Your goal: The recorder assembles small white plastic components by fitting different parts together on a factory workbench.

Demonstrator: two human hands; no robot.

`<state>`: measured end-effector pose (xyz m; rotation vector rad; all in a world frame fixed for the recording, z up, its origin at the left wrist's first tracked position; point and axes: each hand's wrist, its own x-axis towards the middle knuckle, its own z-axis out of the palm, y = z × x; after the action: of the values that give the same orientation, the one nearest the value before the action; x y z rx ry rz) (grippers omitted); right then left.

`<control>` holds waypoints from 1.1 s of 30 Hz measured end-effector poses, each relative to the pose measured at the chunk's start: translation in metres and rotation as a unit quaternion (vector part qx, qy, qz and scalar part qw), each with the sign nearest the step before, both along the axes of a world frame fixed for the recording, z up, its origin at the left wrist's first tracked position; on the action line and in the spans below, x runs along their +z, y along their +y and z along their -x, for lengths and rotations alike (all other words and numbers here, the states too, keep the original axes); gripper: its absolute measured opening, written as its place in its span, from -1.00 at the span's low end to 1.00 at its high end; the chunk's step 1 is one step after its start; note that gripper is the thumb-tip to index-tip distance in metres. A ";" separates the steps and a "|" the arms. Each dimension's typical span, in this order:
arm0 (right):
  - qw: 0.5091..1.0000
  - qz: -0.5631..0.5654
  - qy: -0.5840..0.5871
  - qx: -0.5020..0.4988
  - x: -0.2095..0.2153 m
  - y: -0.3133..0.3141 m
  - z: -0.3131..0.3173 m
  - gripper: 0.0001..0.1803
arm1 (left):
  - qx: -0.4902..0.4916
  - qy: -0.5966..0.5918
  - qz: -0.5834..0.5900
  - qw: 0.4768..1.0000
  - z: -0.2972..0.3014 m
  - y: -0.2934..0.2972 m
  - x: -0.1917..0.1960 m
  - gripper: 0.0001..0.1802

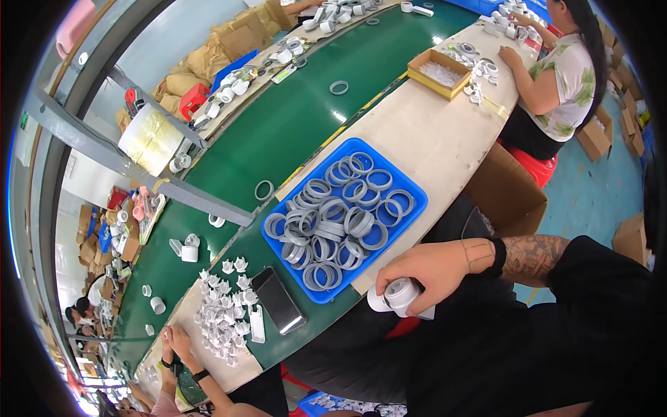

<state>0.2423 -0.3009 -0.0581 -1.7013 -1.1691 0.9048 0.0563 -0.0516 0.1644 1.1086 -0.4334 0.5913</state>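
Head view: a white part [401,295] sits gripped within the right hand [433,270].

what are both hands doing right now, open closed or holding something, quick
Left hand: not in view, so its state can't be told.
Right hand: closed around a rounded white plastic part.

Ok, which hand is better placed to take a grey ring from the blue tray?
Probably the right hand: it's near the blue tray, though holding a white part. The left hand can't be made out.
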 end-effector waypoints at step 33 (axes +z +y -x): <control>0.939 -0.185 0.285 0.047 0.038 0.011 -0.027 -0.37 | 0.069 0.289 -0.183 0.937 -0.078 -0.011 -0.171 0.23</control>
<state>0.2689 -0.2902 -0.0199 -0.9920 -0.9482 1.0656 0.1342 -0.0622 -0.0063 1.6120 0.0536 0.2827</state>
